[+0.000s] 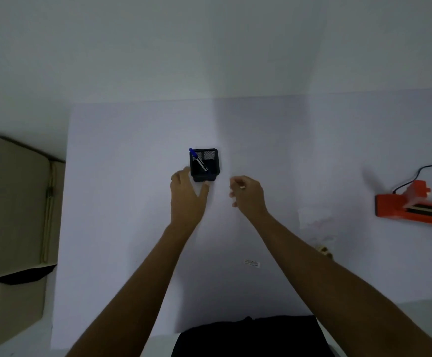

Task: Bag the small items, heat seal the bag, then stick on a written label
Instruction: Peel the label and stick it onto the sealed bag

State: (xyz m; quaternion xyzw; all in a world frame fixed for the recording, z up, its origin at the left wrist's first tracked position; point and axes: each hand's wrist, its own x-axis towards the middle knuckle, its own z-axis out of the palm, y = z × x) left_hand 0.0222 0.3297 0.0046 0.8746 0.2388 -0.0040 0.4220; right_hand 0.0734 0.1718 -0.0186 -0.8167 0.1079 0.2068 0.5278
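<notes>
On the white table [132, 228], in the one head view we have, we see a black mesh pen holder [204, 164] standing upright near the middle, with a blue-capped pen [197, 158] leaning inside it, its cap poking over the far left corner of the rim. Our left hand [186, 199] is spread open, palm down, with the fingers reaching along the holder's left side and the thumb at its near base; it looks to be touching the holder, though we cannot tell how firmly. Our right hand [248, 193] hovers just to the right of the holder, apart from it, the fingers loosely curled; something small and pale shows at the fingertips, but it is too blurred for us to say whether it is being pinched. A small printed label [252, 263] lies flat on the table nearer to us, between our forearms. A faint clear bag [315, 222] lies to the right of our right arm. The orange heat sealer [415, 204] sits at the far right edge, its black cord [420, 171] trailing away. Beige boxes [11, 202] stand beside the table on the left.
</notes>
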